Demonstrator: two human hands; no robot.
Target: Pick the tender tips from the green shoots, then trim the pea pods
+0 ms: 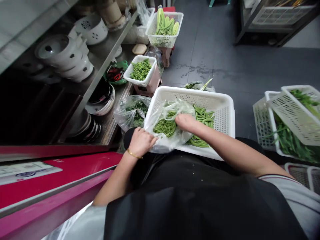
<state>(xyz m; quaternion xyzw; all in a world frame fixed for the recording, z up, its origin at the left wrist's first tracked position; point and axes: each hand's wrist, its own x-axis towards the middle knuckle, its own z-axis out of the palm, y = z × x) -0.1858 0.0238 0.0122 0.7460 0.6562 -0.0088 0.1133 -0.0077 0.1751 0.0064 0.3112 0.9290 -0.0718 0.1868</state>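
A clear plastic bag point(163, 141) with small cut green pieces point(165, 127) in it lies in the left part of a white perforated basket point(226, 115) on my lap. My left hand point(142, 141), with a gold bracelet at the wrist, is closed on the bag's near-left edge by the basket rim. My right hand point(184, 122) is closed at the right side of the bag's opening; its fingertips are hidden, and what they hold I cannot make out. Long green beans point(203, 116) lie in the basket to the right of the bag, partly behind my right forearm.
A small white basket of cut greens point(140, 69) and a bag of leaves point(136, 115) stand ahead left. Farther off is a basket of long green vegetables point(168, 26). Shelves with bowls point(72, 60) line the left. Stacked baskets point(287, 116) with greens stand right.
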